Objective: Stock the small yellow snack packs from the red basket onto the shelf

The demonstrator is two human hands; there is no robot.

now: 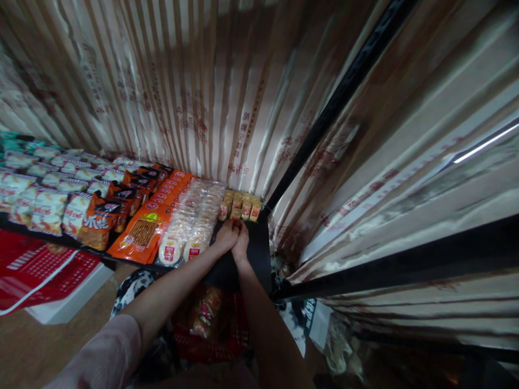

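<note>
Right now your two hands meet at the front edge of the shelf (pixel 259 254): your left hand (pixel 226 236) and your right hand (pixel 241 237) press together, fingers curled close, and whether they hold anything between them cannot be told from this view. They sit on a bare dark patch of the shelf, just beside the clear packs of round rice crackers (pixel 190 227), which run in two rows away from you toward the back. Behind your hands, near the corner, stands a short row of small yellow snack packets (pixel 240 207). Left of the crackers lie flat orange snack bags (pixel 156 216), the front one showing a picture of stick-shaped snacks, then dark orange bags (pixel 117 208), then white and yellow packets (pixel 44 200) filling the far left. Striped, printed plastic sheeting (pixel 194 92) hangs behind and to the right of the shelf, with a black frame bar (pixel 336 102) running up through it. Below your forearms sits a red basket (pixel 219 332) with packets in it, and a red and white carton (pixel 44 281) lies on the floor to your left.
</note>
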